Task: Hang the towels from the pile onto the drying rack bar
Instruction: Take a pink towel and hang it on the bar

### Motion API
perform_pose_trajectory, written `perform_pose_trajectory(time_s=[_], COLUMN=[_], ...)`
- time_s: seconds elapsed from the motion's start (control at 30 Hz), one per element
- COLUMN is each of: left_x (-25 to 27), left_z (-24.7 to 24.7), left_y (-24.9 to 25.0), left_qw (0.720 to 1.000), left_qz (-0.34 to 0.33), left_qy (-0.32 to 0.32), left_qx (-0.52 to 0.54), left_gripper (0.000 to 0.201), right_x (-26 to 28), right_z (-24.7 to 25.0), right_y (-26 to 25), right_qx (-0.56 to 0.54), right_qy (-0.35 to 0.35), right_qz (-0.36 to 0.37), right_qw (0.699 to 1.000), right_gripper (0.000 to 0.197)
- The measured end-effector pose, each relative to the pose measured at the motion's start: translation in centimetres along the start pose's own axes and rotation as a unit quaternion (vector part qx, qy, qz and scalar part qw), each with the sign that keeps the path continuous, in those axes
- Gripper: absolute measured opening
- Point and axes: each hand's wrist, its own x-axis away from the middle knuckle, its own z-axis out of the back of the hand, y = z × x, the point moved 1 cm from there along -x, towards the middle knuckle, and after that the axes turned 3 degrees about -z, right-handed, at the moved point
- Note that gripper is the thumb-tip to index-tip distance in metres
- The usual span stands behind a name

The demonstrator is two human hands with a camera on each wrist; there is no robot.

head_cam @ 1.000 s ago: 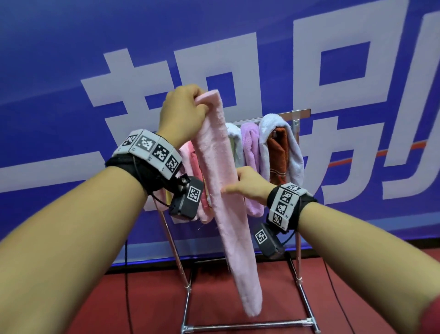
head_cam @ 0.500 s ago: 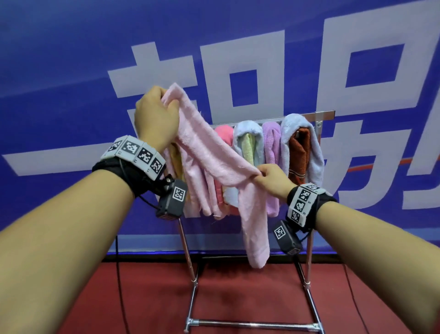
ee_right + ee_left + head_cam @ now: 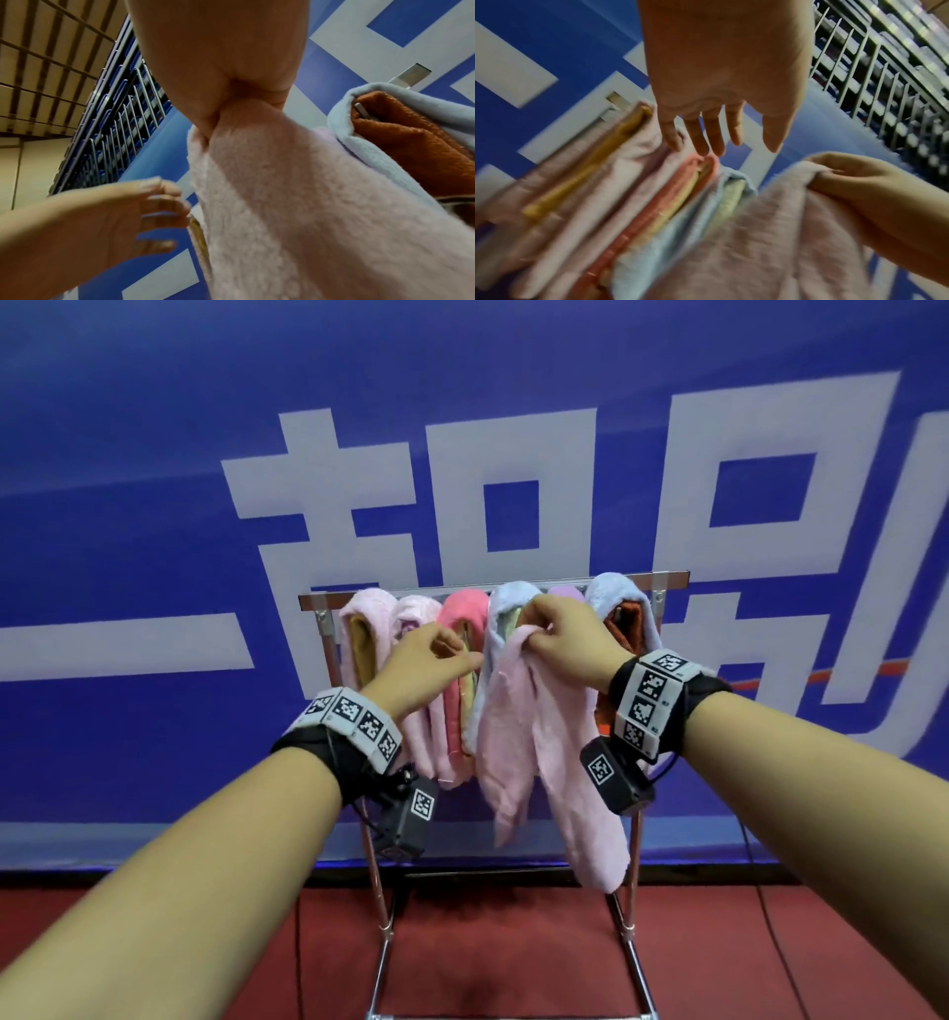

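My right hand (image 3: 539,629) grips a light pink towel (image 3: 554,737) by a bunched fold, just in front of the rack bar (image 3: 328,598). The towel's two ends hang down in front of the rack. The right wrist view shows the towel (image 3: 308,203) pinched in that hand (image 3: 213,125). My left hand (image 3: 464,654) holds nothing, its fingers (image 3: 706,142) straight and close to the hung coral towel (image 3: 680,192). Several towels hang over the bar: pink over yellow (image 3: 359,629), pale pink (image 3: 416,618), coral (image 3: 464,613), light blue (image 3: 506,603), purple (image 3: 565,594), grey-blue over orange (image 3: 616,593).
A blue banner (image 3: 154,505) with large white characters stands right behind the rack. The rack's chrome legs (image 3: 382,906) go down to a red floor (image 3: 513,958), where a cable (image 3: 770,942) lies at the right. Tiered seating with railings (image 3: 885,81) shows in the wrist views.
My left hand has let go of the pink towel's upper end and dropped to the hung towels. My right hand has lifted the towel, now doubled over, up toward the bar.
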Motion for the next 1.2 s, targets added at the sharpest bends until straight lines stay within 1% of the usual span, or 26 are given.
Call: perform_pose_trajectory(time_s=[0.03,0.1,0.27,0.33,0.37,0.43,0.47,0.53,0.6,0.67,0.73,0.8,0.83,0.87,0.93,0.97,1.07,1.13,1.2], left_x=[0.0,0.0,-0.5,-0.5,-0.6,-0.8,-1.0,-1.3,-1.6,-1.7,-2.0,-2.5,-3.0,-3.4,-4.1,-4.3,-4.8,-5.4,-6.3], left_z=[-1.2,-3.3,-6.3,-7.1,-7.5,-8.0,-8.1,-8.4,-8.5,-8.7,-8.7,-8.9,-9.0,-8.8,-8.9,-9.0,-9.5,-9.9,-10.4], left_y=[1.1,3.0,4.4,4.7,5.0,5.7,6.0,6.6,7.2,7.6,7.7,7.5,7.2,7.0,6.8,6.8,6.9,7.0,7.0], left_qw=[0.999,0.998,0.997,0.994,0.991,0.984,0.978,0.962,0.938,0.909,0.878,0.858,0.86,0.866,0.871,0.867,0.839,0.838,0.84], left_qz=[-0.021,-0.049,-0.072,-0.099,-0.116,-0.156,-0.181,-0.228,-0.27,-0.309,-0.344,-0.346,-0.326,-0.3,-0.263,-0.26,-0.284,-0.279,-0.27], left_qy=[-0.017,-0.048,-0.03,-0.028,-0.026,-0.021,-0.02,-0.024,-0.036,-0.051,-0.053,-0.06,-0.064,-0.067,-0.07,-0.069,-0.042,-0.01,0.008], left_qx=[0.02,0.016,-0.014,-0.043,-0.057,-0.086,-0.103,-0.148,-0.213,-0.275,-0.33,-0.374,-0.387,-0.395,-0.41,-0.419,-0.461,-0.469,-0.471], left_gripper=[0.029,0.032,0.032,0.026,0.021,0.012,0.013,0.023,0.029,0.028,0.021,0.013,0.01,0.016,0.044,0.048,0.028,0.025,0.023], right_x=[0.1,0.3,1.2,1.5,1.5,1.7,1.9,2.2,2.6,2.9,3.0,3.1,3.1,3.0,2.8,2.7,2.0,1.5,0.9], right_z=[0.2,0.8,2.8,3.5,3.8,4.3,4.5,5.0,5.3,5.6,5.8,6.1,6.2,6.2,6.5,6.6,7.2,7.6,7.8], right_y=[-0.4,-0.8,0.1,0.7,1.1,1.8,2.3,3.0,3.9,4.7,5.4,6.1,6.4,6.7,7.4,7.5,7.7,7.5,7.4], right_qx=[0.008,0.012,0.0,0.013,0.017,0.012,0.008,0.009,0.015,0.037,0.046,0.049,0.05,0.055,0.066,0.071,0.095,0.123,0.15], right_qy=[-0.01,-0.026,-0.018,-0.02,-0.021,-0.023,-0.027,-0.046,-0.063,-0.063,-0.053,-0.054,-0.055,-0.055,-0.032,-0.015,0.028,0.047,0.049], right_qz=[0.006,0.005,-0.009,-0.005,-0.001,0.008,0.011,0.01,0.001,-0.005,-0.013,-0.019,-0.018,-0.016,-0.013,-0.012,0.001,0.031,0.066], right_qw=[1.0,1.0,1.0,1.0,1.0,1.0,1.0,0.999,0.998,0.997,0.997,0.997,0.997,0.997,0.997,0.997,0.995,0.991,0.985], right_gripper=[0.014,0.016,0.015,0.009,0.003,0.012,0.015,0.022,0.023,0.029,0.035,0.039,0.04,0.041,0.039,0.036,0.029,0.029,0.024])
